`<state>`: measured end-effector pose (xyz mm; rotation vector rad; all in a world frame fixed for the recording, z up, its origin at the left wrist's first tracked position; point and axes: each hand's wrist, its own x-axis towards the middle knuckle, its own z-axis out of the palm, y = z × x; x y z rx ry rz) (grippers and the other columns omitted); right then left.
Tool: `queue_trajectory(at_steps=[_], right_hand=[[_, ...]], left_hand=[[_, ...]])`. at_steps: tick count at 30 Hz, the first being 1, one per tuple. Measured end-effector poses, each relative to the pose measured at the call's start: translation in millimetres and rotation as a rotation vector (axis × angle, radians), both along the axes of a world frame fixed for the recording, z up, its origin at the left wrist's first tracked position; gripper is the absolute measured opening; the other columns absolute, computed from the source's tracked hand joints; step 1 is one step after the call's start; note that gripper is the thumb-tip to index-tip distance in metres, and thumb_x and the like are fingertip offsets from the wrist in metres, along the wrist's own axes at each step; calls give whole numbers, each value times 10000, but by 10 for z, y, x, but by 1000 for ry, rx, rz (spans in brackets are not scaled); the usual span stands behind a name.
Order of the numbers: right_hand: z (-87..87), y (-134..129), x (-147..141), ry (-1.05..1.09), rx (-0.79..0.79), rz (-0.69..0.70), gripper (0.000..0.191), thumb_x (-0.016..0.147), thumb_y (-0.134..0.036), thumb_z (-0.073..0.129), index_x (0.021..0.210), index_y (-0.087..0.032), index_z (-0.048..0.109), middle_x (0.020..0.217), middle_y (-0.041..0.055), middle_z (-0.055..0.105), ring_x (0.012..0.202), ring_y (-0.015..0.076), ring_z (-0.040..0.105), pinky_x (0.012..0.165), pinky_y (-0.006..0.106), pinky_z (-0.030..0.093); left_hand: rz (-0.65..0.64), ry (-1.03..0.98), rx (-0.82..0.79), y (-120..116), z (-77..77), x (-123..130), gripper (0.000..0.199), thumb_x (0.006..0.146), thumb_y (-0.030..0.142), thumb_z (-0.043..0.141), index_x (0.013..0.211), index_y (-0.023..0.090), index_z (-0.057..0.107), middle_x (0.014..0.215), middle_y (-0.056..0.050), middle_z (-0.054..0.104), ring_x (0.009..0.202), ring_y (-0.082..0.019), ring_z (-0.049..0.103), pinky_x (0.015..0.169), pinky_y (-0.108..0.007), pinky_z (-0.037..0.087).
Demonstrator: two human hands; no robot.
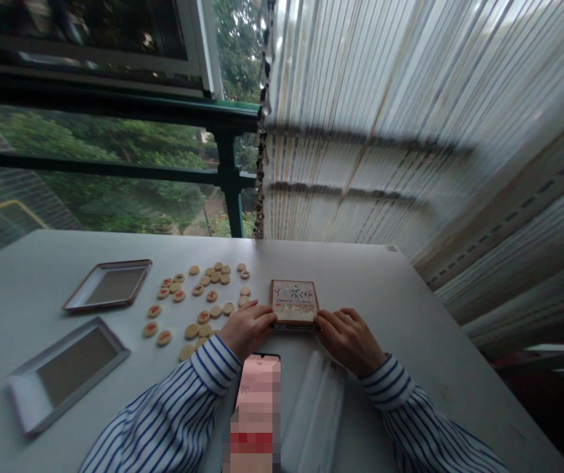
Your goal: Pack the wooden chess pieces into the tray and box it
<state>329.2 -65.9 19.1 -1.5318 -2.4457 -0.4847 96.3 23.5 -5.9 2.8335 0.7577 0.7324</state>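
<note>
A small flat Chinese chess box (295,301) with printed characters on its top lies on the white table in front of me. My left hand (247,327) grips its near left corner, fingers closed on the edge. At the near right corner, my right hand (351,335) holds the box with thumb and fingers together. Round wooden chess pieces (211,296) are scattered to the left, some showing red characters and others plain side up. A few pieces are partly hidden behind my left hand and sleeve.
Two shallow box halves, one brown-rimmed (95,264) and one white (114,363), lie open at the left. A phone (257,387) with a lit screen is between my forearms, beside a rolled clear plastic sheet (314,414). A string curtain (341,164) hangs beyond the table.
</note>
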Motion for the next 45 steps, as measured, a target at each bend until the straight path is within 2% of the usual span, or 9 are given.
queue_trajectory(at_steps=[5,9,14,19,34,45], right_hand=[[-49,15,14,0,3,5,191,830,-203,449,986,-171,553,998,64,610,788,158,532,762,321,322],[-65,16,24,3,7,15,193,832,-213,450,984,-165,558,1005,69,607,799,163,528,760,323,323],[-51,6,34,33,11,34,215,840,-246,439,994,-159,562,1021,91,600,833,170,525,753,318,329],[-60,14,41,40,-8,21,220,847,-239,430,1013,-178,561,1036,71,602,844,165,525,747,312,332],[-105,29,45,27,6,29,201,850,-234,436,977,-183,583,1000,67,621,812,158,533,732,306,341],[-98,29,53,74,-1,38,195,841,-234,447,975,-191,583,988,68,623,795,149,543,728,291,353]], left_hand=[[-5,-10,11,-10,0,15,175,748,126,506,902,165,578,913,-62,638,851,-170,598,864,-386,432],[-2,-29,38,-17,11,13,158,754,180,522,896,158,589,900,-75,639,832,-182,596,835,-391,449],[6,-32,109,-3,-2,8,229,754,254,545,953,146,580,986,-115,617,867,-214,577,762,-380,480],[17,-29,133,25,-63,5,301,761,269,543,1034,142,556,1051,-131,598,929,-233,553,779,-396,478],[4,-24,96,58,-148,5,250,773,277,521,990,174,591,1018,-105,617,890,-211,562,763,-390,483],[24,2,36,48,-136,16,248,754,263,551,980,172,600,1009,-108,619,889,-211,565,770,-393,475]])
